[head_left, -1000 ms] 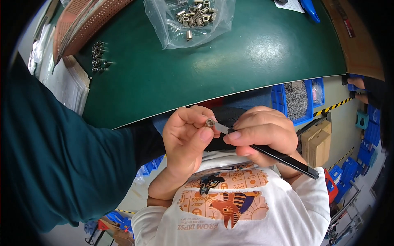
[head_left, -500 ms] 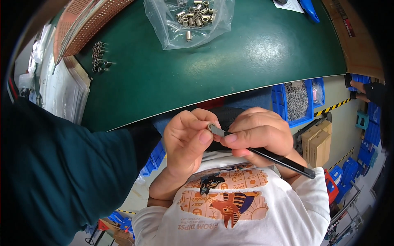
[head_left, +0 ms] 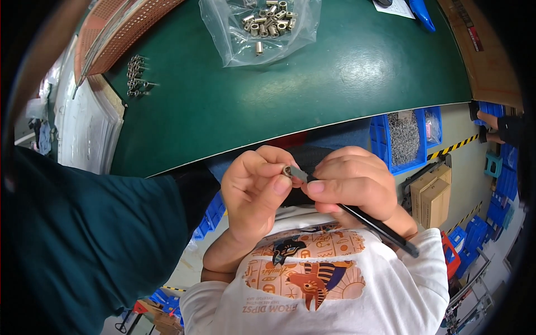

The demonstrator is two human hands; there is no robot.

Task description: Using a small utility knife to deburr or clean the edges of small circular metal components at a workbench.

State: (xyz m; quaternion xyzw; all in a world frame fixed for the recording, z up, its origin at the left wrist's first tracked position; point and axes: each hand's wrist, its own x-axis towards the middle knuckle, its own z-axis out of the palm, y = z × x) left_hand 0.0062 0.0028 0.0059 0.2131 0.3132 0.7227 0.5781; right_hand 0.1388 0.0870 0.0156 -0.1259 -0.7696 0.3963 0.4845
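Note:
My left hand [head_left: 254,192] pinches a small metal sleeve [head_left: 287,170] between thumb and fingertips, held close to my chest below the table edge. My right hand [head_left: 354,187] grips a thin black-handled tool [head_left: 379,228] whose grey tip [head_left: 298,175] meets the sleeve. The handle sticks out down and to the right past my wrist. Both hands touch each other around the small part.
A green mat [head_left: 312,84] covers the table ahead. A clear plastic bag of several metal sleeves [head_left: 262,22] lies at its far edge. Small metal parts [head_left: 135,75] sit in a row at the left, next to an orange perforated board [head_left: 120,33]. Blue bins [head_left: 405,137] stand on the floor at right.
The tool tip has slid a little further into the sleeve in my left hand. Both hands stay in almost the same place.

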